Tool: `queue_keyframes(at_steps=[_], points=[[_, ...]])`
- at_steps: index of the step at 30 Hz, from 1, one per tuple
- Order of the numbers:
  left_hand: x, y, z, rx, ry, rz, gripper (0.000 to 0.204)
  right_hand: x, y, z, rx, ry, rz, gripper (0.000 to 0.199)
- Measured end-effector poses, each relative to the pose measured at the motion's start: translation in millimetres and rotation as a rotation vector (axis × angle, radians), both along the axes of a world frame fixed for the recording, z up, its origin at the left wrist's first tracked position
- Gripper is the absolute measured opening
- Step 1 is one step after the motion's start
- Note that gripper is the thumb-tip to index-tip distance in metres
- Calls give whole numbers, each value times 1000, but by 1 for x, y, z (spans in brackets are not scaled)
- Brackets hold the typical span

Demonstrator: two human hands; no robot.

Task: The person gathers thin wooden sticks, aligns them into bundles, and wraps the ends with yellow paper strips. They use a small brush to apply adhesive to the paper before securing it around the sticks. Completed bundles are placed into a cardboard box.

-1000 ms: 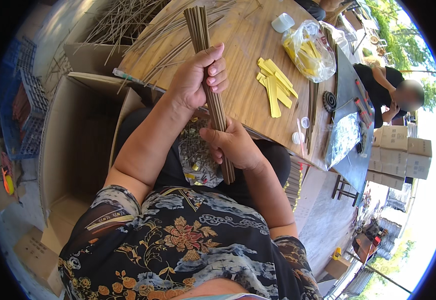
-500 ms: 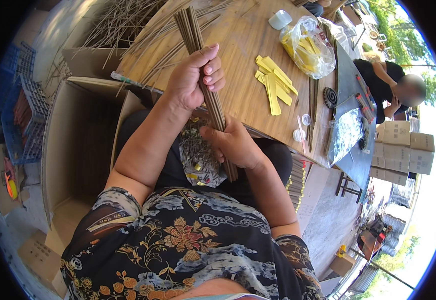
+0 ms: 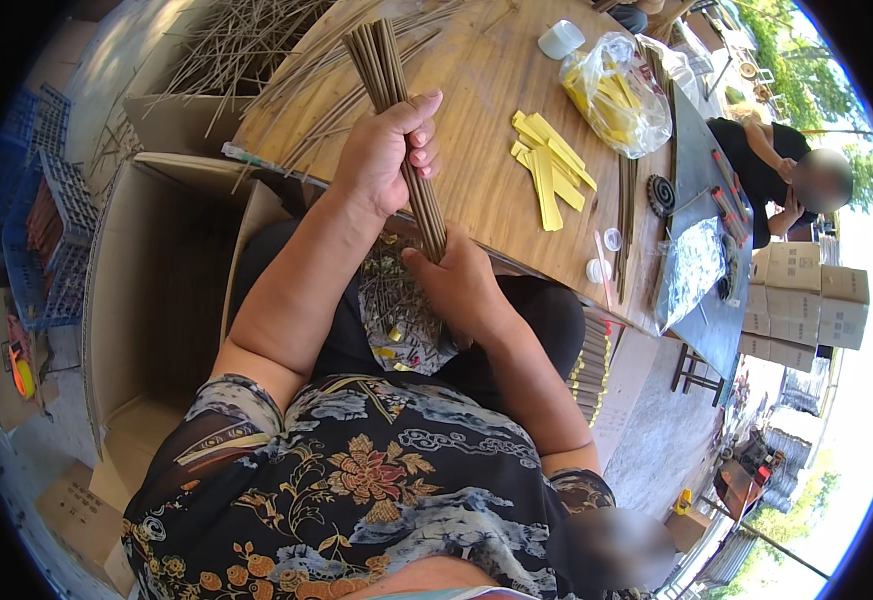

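A bundle of thin brown incense sticks [image 3: 382,65] slants across the space over my lap, its fanned upper end above the wooden table. My left hand [image 3: 389,152] is wrapped round the bundle's middle, thumb on top. At the bundle's lower end is my right hand [image 3: 460,288], closed round it, with its thumb along the near side and most of its fingers hidden underneath. Below the hands, on my lap, lies a bag of broken stick pieces and scraps [image 3: 397,315]. Yellow paper strips [image 3: 552,170] lie in a loose pile on the table, right of my hands.
The wooden table [image 3: 477,120] holds loose sticks [image 3: 322,100], a clear bag of yellow strips [image 3: 617,95] and a white cup [image 3: 561,39]. An open cardboard box [image 3: 162,290] stands at my left. Across a dark table [image 3: 702,190] a person [image 3: 757,165] sits near stacked cartons [image 3: 802,300].
The bundle's lower end no longer sticks out below my right hand; it now ends at that hand. The upper end has spread a little wider. My left hand has barely moved.
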State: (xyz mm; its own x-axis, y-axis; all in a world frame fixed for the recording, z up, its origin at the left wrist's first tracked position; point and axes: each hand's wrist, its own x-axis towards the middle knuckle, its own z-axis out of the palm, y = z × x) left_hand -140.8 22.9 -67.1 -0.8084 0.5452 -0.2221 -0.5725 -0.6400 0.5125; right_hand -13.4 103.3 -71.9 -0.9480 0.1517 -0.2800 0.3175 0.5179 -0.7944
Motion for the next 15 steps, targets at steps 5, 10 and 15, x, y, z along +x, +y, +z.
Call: queue_keyframes(at_steps=[5,10,15], points=[[-5,-7,-6,362,106,-240,21,1,12,14,-969,-346,87,20],[-1,-3,-4,229,119,-172,18,2,7,17,-734,-264,25,14],[12,5,-5,-49,35,-18,20,-2,1,0,-72,-59,-97,13]])
